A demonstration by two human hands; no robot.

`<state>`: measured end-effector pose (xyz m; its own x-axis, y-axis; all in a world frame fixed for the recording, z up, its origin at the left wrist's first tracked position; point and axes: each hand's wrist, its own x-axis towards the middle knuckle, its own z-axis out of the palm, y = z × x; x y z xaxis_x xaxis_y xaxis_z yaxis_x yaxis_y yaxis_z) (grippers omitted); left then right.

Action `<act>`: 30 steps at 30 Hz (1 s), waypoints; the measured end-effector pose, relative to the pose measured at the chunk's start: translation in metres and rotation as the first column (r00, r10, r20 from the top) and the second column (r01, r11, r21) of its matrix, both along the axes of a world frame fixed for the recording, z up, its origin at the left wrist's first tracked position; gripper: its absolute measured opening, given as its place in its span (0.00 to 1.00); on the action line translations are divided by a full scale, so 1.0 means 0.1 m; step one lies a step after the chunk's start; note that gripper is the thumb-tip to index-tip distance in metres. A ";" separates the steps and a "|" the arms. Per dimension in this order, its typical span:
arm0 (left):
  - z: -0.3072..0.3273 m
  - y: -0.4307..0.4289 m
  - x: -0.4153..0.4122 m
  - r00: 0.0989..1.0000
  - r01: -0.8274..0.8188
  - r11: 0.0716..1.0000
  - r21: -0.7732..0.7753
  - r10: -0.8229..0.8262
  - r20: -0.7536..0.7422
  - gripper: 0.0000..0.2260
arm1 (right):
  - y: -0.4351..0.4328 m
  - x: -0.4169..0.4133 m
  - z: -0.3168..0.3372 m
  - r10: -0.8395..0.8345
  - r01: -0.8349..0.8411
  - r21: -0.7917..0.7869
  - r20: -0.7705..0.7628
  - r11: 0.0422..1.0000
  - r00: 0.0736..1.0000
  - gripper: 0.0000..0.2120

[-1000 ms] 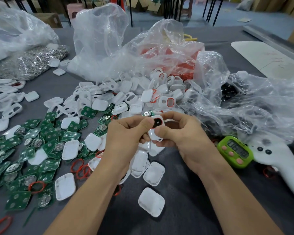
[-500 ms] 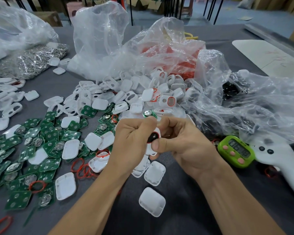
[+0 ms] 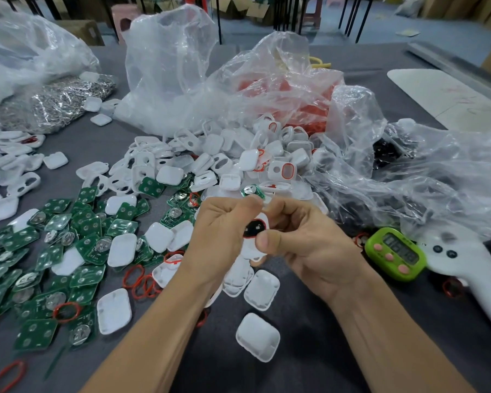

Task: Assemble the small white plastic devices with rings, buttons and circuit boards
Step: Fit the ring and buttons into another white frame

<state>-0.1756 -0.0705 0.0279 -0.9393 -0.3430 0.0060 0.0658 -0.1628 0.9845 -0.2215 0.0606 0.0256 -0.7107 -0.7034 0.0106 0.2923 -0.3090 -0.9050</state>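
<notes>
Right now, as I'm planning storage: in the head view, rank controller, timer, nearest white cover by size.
controller
timer
cover
The last two look close; the cover lies nearer the camera, so their order is unsure.

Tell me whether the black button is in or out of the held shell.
In: the black button sits seated in the opening of the white shell.

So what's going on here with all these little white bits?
A person is putting small gadgets together by hand. The left hand and the right hand both pinch one white shell above the table. A black button ringed in red already sits in its opening. Green circuit boards lie spread to the left, loose red rings sit by the left wrist, and more white shells are heaped behind the hands.
</notes>
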 end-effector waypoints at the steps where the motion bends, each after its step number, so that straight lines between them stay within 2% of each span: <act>1: 0.01 0.00 -0.01 0.999 -0.035 0.999 0.039 0.034 0.042 0.24 | -0.02 0.01 -0.01 -0.006 0.006 0.005 0.020 1.000 1.000 0.08; 5: 0.00 -0.04 -0.04 0.978 -0.139 0.975 0.174 0.108 0.178 0.21 | -0.11 0.05 -0.03 -0.038 0.036 0.020 0.098 0.999 0.994 0.07; 7: 0.01 -0.06 -0.04 0.977 -0.145 0.970 0.196 0.109 0.181 0.19 | -0.11 0.04 -0.03 -0.045 0.042 0.021 0.137 0.999 0.990 0.06; 13: 0.01 -0.06 -0.01 0.978 -0.155 0.971 0.180 0.125 0.168 0.23 | -0.08 0.02 0.00 0.016 -0.019 0.014 0.219 1.000 0.976 0.10; 16: 0.02 -0.07 0.00 0.978 -0.165 0.967 0.194 0.136 0.156 0.17 | -0.07 0.01 0.01 0.031 -0.032 0.005 0.220 0.999 0.975 0.08; 18: 0.02 -0.07 0.00 0.981 -0.163 0.966 0.202 0.136 0.139 0.14 | -0.07 0.01 0.02 0.031 -0.031 -0.005 0.222 1.000 0.975 0.11; 20: 0.00 -0.07 -0.01 0.980 -0.171 0.967 0.187 0.147 0.132 0.17 | -0.07 0.01 0.03 0.025 -0.022 -0.015 0.240 1.000 0.970 0.13; 22: -0.01 -0.06 0.00 0.981 -0.177 0.970 0.167 0.160 0.111 0.20 | -0.07 0.01 0.03 0.006 -0.003 -0.015 0.247 1.000 0.969 0.09; 26: -0.02 -0.08 0.01 0.984 -0.167 0.984 0.054 0.170 -0.050 0.23 | -0.04 -0.01 0.01 -0.048 0.050 -0.005 0.229 0.999 0.972 0.09; 28: -0.02 -0.10 0.02 0.981 -0.152 0.988 -0.020 0.149 -0.122 0.17 | -0.01 -0.02 0.02 -0.080 0.077 0.028 0.175 0.997 0.981 0.11; 30: -0.03 -0.12 0.02 0.983 -0.128 0.987 -0.093 0.113 -0.145 0.06 | 0.01 -0.05 0.02 -0.141 0.133 0.067 0.138 0.989 0.980 0.10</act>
